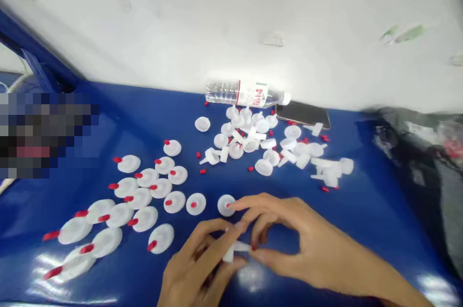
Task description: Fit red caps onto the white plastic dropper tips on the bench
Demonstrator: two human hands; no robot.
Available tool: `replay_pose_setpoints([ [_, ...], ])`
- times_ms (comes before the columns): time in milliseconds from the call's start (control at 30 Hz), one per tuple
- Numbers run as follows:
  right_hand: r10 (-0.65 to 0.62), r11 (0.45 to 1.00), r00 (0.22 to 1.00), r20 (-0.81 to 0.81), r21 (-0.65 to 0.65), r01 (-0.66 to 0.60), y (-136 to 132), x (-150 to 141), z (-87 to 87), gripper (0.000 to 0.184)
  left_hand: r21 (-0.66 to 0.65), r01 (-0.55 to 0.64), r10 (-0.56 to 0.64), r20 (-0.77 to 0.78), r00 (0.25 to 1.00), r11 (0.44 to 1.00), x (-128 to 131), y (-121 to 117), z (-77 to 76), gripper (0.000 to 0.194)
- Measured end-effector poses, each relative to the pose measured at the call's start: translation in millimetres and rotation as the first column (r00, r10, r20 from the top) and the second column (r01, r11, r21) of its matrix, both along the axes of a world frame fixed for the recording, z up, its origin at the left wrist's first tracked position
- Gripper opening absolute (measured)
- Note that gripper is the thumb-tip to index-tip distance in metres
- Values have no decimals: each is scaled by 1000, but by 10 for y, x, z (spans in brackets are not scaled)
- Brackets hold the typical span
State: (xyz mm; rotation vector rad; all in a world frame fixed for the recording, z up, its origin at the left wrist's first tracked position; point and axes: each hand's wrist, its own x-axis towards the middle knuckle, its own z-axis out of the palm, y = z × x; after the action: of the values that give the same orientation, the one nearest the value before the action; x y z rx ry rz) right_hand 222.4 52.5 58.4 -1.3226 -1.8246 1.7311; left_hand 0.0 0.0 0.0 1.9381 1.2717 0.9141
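Observation:
My left hand (200, 261) is closed on a white nozzle cap (239, 247), which lies on its side with its spout pointing right. At the spout's tip my right hand (292, 232) pinches a small red tip cap (252, 249), largely covered by the fingers. The right index finger reaches over to a standing nozzle cap (224, 199) with a red tip; whether it touches cannot be told. On the left are several white nozzle caps (161, 238) with red tips fitted. Farther back lies a loose pile of white nozzle caps (264, 167) without tips, mixed with loose red tip caps (251, 169).
A clear water bottle (249, 93) lies against the white wall at the table's back, beside a dark phone (304, 114). Black plastic bags (408, 152) sit along the right side. The blue table (144, 111) has a blue frame (39, 51) at far left.

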Motion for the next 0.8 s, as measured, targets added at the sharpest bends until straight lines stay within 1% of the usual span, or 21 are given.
replay_pose_setpoints([
  [100, -3, 995, 994, -110, -96, -8, 6, 6, 5, 59, -30, 15, -14, 33, 999, 999, -35, -17, -22, 34],
  [233, -61, 978, 975, -212, -210, 16, 24, 1, -12, 50, -66, -7, 10, 57, 998, 998, -42, -33, -26, 33],
  [367, -141, 954, 966, -217, -290, 74, 35, -4, -45, 43, -51, -3, 6, 46, 999, 999, -27, -31, -8, 32],
  [500, -189, 935, 959, -211, -338, 109, 42, -31, -66, 35, -10, -1, 1, 14, 1000, 1000, -30, -32, -17, 32],
  [600, -232, 933, 953, -195, -323, 161, 33, -94, -58, 23, 11, -32, 32, -17, 999, 999, -24, -31, -22, 33],
  [667, -249, 940, 952, -177, -279, 194, 4, -154, -52, 17, 34, -21, 22, -28, 999, 999, -12, -26, -9, 32],
  [733, -235, 961, 957, -171, -186, 203, -45, -214, -58, 16, 51, 1, 1, -38, 999, 999, -5, -25, 7, 30],
  [800, -197, 980, 969, -152, -47, 192, -109, -262, -79, 16, 67, -2, 7, -76, 997, 998, -9, -33, 10, 26],
])
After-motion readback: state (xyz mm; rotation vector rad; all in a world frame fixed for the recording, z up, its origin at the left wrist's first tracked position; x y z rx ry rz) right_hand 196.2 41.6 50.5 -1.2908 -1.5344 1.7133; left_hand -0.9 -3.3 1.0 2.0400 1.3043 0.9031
